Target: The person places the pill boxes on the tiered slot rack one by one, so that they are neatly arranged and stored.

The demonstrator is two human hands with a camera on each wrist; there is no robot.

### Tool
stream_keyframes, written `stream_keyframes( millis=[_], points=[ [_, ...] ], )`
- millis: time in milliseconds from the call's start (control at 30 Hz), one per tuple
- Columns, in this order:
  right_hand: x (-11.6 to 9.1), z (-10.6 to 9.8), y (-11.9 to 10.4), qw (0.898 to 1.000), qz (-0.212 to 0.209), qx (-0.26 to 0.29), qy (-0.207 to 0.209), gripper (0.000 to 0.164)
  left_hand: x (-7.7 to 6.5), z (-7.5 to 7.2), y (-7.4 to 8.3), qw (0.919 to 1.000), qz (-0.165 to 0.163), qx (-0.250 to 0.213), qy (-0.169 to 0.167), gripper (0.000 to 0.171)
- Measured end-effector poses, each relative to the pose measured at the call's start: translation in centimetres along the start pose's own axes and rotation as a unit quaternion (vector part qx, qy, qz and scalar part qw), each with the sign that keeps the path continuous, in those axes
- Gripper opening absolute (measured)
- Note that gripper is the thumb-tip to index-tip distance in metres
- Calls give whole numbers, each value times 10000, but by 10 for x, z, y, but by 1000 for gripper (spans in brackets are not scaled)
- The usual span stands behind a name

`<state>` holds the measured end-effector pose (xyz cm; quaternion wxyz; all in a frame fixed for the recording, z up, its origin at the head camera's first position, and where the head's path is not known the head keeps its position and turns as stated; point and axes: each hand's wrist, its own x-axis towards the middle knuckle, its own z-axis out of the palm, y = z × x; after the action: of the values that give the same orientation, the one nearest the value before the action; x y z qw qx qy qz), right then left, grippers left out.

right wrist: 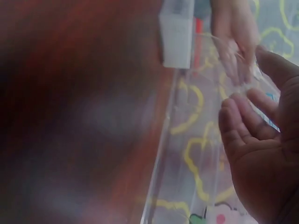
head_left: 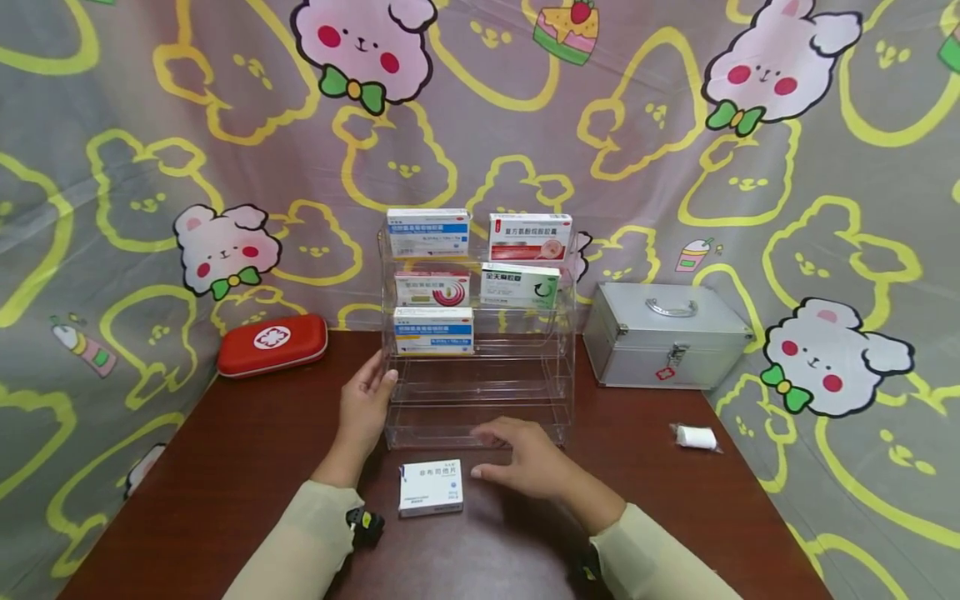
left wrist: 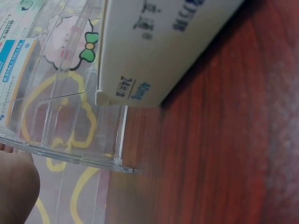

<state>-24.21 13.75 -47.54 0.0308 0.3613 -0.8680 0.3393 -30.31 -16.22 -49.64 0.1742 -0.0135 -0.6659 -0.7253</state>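
Note:
A clear tiered display rack (head_left: 480,387) stands on the table, with medicine boxes on its upper tiers. My left hand (head_left: 365,404) holds the rack's left side edge, the thumb towards the front. In the left wrist view only part of that hand (left wrist: 17,186) shows beside the rack. My right hand (head_left: 528,458) hovers before the bottom tier, thumb and fingers apart, holding nothing. In the right wrist view the same hand (right wrist: 261,154) has loosely bent fingers. A white medicine box (head_left: 431,488) lies on the table between my forearms, left of the right hand's thumb.
On the rack sit blue-and-white boxes (head_left: 433,332), red-and-white boxes (head_left: 529,237) and a green-and-white box (head_left: 519,286). A red first-aid case (head_left: 272,345) lies back left. At the right stand a silver metal case (head_left: 667,337) and a wrapped white roll (head_left: 696,437). Patterned cloth hangs around the table.

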Motion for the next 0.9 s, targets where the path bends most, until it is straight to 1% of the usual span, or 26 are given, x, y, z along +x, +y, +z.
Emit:
stream_keyframes(
  millis=[100,200,333,433,633,733,900],
  points=[
    [-3,10,2,9987,-109,-355,-358,55,0,0,0,10000,-44,31,-5,54],
    [-3,19,3,9958,-128,-651,-637,58,-1,0,1,10000,-66,51,-22,55],
    [-2,26,2,9933,-36,-770,-865,63,-2,0,2,9999,-81,36,-52,55],
    [-1,30,1,9923,49,-797,-942,66,-1,0,1,9999,-85,27,-45,55],
    [3,38,1,9917,51,-839,-969,69,0,-1,0,9999,-107,17,-40,54],
    [4,41,1,9908,121,-878,-1020,70,0,0,1,9999,-139,53,-26,54],
    [6,46,4,9882,262,-926,-1193,72,0,1,3,9999,-163,55,-14,55]
  ],
)
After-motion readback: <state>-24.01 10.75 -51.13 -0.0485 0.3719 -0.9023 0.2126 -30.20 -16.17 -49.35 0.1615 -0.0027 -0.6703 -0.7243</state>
